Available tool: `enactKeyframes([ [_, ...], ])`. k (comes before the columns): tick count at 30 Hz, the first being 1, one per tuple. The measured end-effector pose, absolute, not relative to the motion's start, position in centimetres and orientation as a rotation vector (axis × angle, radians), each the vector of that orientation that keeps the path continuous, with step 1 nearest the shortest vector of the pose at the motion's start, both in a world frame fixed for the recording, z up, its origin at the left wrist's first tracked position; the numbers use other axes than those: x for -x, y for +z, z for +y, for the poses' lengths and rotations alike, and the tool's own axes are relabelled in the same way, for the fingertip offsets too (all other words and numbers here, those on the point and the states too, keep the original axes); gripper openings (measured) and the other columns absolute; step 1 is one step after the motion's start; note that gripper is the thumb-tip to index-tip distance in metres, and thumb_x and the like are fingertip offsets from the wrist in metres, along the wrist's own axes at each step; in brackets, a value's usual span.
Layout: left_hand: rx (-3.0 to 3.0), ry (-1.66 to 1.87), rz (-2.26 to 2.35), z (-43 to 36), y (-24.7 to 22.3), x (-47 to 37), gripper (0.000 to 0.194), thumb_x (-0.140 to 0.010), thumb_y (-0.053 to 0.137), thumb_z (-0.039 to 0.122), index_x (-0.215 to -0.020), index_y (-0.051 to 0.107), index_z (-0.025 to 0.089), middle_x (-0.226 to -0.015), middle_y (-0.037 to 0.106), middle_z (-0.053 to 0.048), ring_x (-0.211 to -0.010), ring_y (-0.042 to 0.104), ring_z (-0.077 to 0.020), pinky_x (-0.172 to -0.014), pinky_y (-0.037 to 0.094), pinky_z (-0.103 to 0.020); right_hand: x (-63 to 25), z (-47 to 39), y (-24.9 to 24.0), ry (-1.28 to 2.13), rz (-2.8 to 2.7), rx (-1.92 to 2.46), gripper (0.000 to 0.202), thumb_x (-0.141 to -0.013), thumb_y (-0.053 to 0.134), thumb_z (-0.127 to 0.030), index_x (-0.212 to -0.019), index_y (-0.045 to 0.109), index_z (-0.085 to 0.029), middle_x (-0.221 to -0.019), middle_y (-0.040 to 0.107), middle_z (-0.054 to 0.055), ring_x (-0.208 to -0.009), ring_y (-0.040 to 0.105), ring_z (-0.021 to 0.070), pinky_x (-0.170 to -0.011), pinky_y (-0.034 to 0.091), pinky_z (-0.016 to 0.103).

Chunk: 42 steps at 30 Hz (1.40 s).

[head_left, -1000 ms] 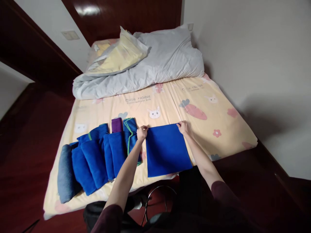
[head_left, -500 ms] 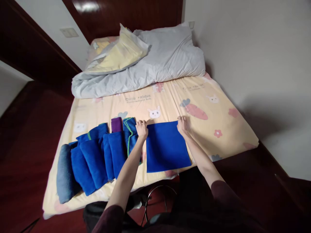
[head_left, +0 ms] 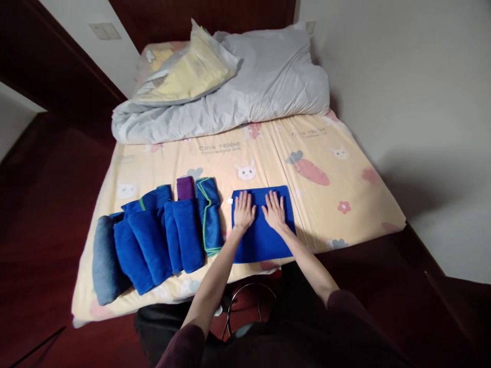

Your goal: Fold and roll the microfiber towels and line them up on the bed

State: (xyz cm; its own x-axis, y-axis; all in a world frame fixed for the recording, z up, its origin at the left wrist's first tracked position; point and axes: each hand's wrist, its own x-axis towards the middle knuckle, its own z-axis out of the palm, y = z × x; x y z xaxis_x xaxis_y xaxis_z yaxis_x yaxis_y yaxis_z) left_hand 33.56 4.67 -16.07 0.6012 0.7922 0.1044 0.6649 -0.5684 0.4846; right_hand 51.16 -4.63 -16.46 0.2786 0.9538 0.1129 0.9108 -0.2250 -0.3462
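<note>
A blue towel (head_left: 264, 245) lies flat, roughly square, near the front edge of the bed. Flat on its upper left part rests my left hand (head_left: 244, 209), fingers spread. My right hand (head_left: 274, 209) lies the same way on the upper right part, palm down. A small white tag (head_left: 230, 201) sticks out at the towel's left edge. To the left is a row of folded towels: a blue one with green edging (head_left: 210, 220), a purple one (head_left: 185, 188), several plain blue ones (head_left: 187, 235) and a grey-blue rolled one (head_left: 105, 260).
The bed (head_left: 153, 168) has a yellow sheet with rabbits and carrots. A grey quilt (head_left: 276, 82) is heaped at the far end, its yellow side partly turned up. A white wall (head_left: 429, 102) stands to the right. Below the front edge shows a metal ring-shaped frame (head_left: 230, 312).
Both hands have let go of the towel's far corners and moved inward, now lying flat on it. The white tag now shows at the left edge. The view has shifted slightly.
</note>
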Motion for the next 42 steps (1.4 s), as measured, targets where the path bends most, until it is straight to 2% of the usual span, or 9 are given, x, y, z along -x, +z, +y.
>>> enactKeyframes([
  [4, -2.385, 0.343, 1.107, -3.0, -16.5, -29.9, 0.068, -0.107, 0.038, 0.034, -0.171, 0.029, 0.014, -0.178, 0.023, -0.012, -0.168, 0.011, -0.0281, -0.138, 0.008, -0.054, -50.6, -11.4, -16.8, 0.239, -1.683, 2.207, 0.063, -0.112, 0.036, -0.042, -0.169, 0.036, -0.016, -0.176, 0.031, 0.012, -0.167, 0.020, 0.0245, -0.137, 0.010, 0.052],
  [10, -2.355, 0.369, 1.263, -9.4, -16.9, -25.4, 0.071, -0.107, 0.039, 0.037, -0.172, 0.024, 0.011, -0.178, 0.019, -0.014, -0.168, 0.006, -0.0289, -0.138, 0.004, -0.056, -49.6, -17.2, -15.5, 0.134, -1.508, 2.364, 0.064, -0.112, 0.034, -0.040, -0.169, 0.033, -0.011, -0.178, 0.022, 0.016, -0.168, 0.011, 0.0311, -0.134, 0.004, 0.064],
  [14, -2.367, 0.386, 1.253, -13.2, -17.5, -23.0, 0.070, -0.107, 0.036, 0.041, -0.169, 0.029, 0.009, -0.177, 0.022, -0.017, -0.167, 0.012, -0.0290, -0.138, 0.009, -0.054, -47.2, -23.1, -16.0, 0.263, -1.699, 2.269, 0.065, -0.110, 0.038, -0.045, -0.171, 0.033, -0.020, -0.178, 0.023, 0.010, -0.167, 0.017, 0.0274, -0.136, 0.011, 0.055],
  [21, -2.185, 0.429, 1.243, -17.5, -18.4, -16.2, 0.072, -0.101, 0.043, 0.038, -0.166, 0.033, 0.006, -0.169, 0.038, -0.026, -0.163, 0.028, -0.0346, -0.132, 0.029, -0.056, -49.7, -33.2, -17.2, 0.291, -1.286, 2.301, 0.061, -0.107, 0.039, -0.043, -0.160, 0.049, -0.016, -0.167, 0.046, 0.017, -0.161, 0.035, 0.0304, -0.132, 0.029, 0.055],
  [26, -1.802, 0.407, 1.371, -16.0, -16.8, -15.6, 0.070, -0.100, 0.051, 0.037, -0.163, 0.036, 0.010, -0.134, 0.072, -0.021, -0.124, 0.071, -0.0314, -0.109, 0.056, -0.046, -49.3, -32.1, -16.8, 0.445, -0.802, 2.118, 0.053, -0.102, 0.049, -0.048, -0.140, 0.063, -0.014, -0.127, 0.074, 0.020, -0.108, 0.076, 0.0288, -0.099, 0.061, 0.044],
  [28, -1.694, 0.345, 1.416, -14.5, -16.1, -16.5, 0.057, -0.100, 0.054, 0.037, -0.151, 0.051, 0.010, -0.113, 0.078, -0.017, -0.104, 0.077, -0.0287, -0.098, 0.059, -0.042, -49.2, -30.5, -16.5, 0.621, -0.695, 2.043, 0.050, -0.097, 0.058, -0.053, -0.128, 0.067, -0.015, -0.110, 0.078, 0.015, -0.082, 0.077, 0.0231, -0.078, 0.065, 0.036],
  [31, -1.681, 0.325, 1.456, -12.9, -15.6, -17.8, 0.037, -0.098, 0.060, 0.033, -0.129, 0.065, 0.014, -0.096, 0.079, -0.011, -0.093, 0.077, -0.0253, -0.090, 0.058, -0.037, -49.3, -28.7, -16.1, 0.839, -0.506, 1.923, 0.050, -0.088, 0.070, -0.057, -0.118, 0.066, -0.017, -0.089, 0.077, 0.006, -0.054, 0.068, 0.0136, -0.051, 0.054, 0.022],
  [36, -1.647, 0.375, 1.528, -12.3, -15.8, -18.1, 0.022, -0.095, 0.063, 0.032, -0.107, 0.070, 0.016, -0.097, 0.079, -0.012, -0.095, 0.077, -0.0241, -0.084, 0.057, -0.031, -49.7, -28.1, -15.7, 0.894, -0.309, 1.772, 0.039, -0.084, 0.080, -0.047, -0.106, 0.063, -0.019, -0.078, 0.073, 0.001, -0.044, 0.061, 0.0088, -0.042, 0.047, 0.017],
  [42, -1.627, 0.323, 1.530, -11.7, -15.7, -18.3, 0.023, -0.094, 0.062, 0.037, -0.095, 0.072, 0.016, -0.092, 0.080, -0.011, -0.094, 0.077, -0.0256, -0.082, 0.056, -0.032, -50.1, -28.1, -15.5, 0.918, -0.261, 1.767, 0.027, -0.085, 0.081, -0.033, -0.100, 0.065, -0.018, -0.075, 0.072, -0.001, -0.041, 0.057, 0.0072, -0.037, 0.043, 0.015],
])
